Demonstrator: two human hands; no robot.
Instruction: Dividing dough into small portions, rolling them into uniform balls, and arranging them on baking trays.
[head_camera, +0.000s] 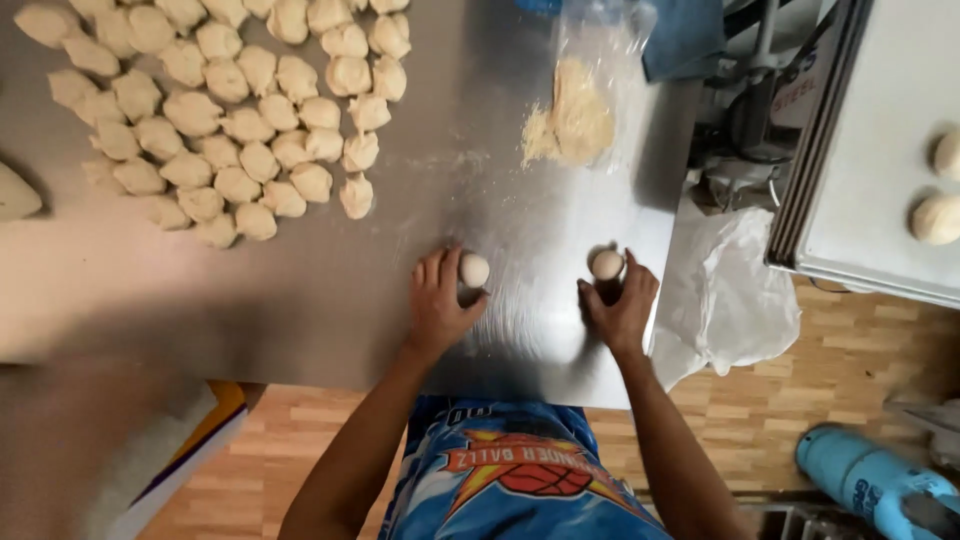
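Down on the brushed steel bench (520, 200), the left hand (438, 303) cups one small round pale dough ball (474, 270), and the right hand (621, 303) cups another smooth dough ball (607, 264); rough-cut dough pieces (230, 110) lie heaped far left.

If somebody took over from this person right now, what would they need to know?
Left hand: cupped on one small round dough ball on the steel table.
Right hand: cupped on a second dough ball.
Heap of rough dough pieces: far left of the table, not yet round.
Loose flour: on a clear plastic bag at the far edge.
Tray on the right: at least two round balls in view.
Done: those tray balls look shaped.
Left: seemingly the two in hand and the whole heap.
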